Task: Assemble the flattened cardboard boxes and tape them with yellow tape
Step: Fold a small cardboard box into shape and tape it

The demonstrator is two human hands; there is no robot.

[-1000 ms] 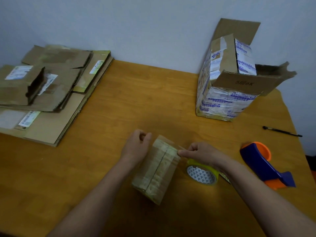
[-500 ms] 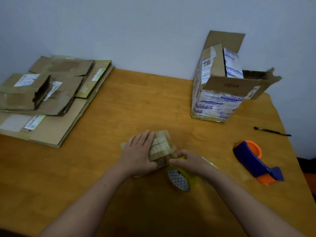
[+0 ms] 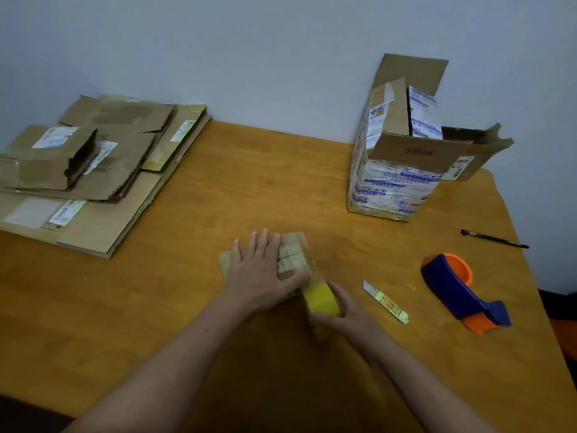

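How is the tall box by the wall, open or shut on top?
Open. The tall box stands upright with its top flaps loose: one sticks straight up, one hangs forward, and another splays out to the right.

A plain room serving as a small packing spot, home or office unclear: a wooden table (image 3: 281,182) against a bare wall (image 3: 249,57), with stacked flat boxes (image 3: 93,170), tape (image 3: 321,300), a dispenser (image 3: 459,289) and a knife (image 3: 386,302).

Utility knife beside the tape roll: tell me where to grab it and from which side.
Pinch the utility knife by its yellow handle, from above at the near-right end. It lies flat on the table, its bare blade pointing far-left, so that end is probably safest.
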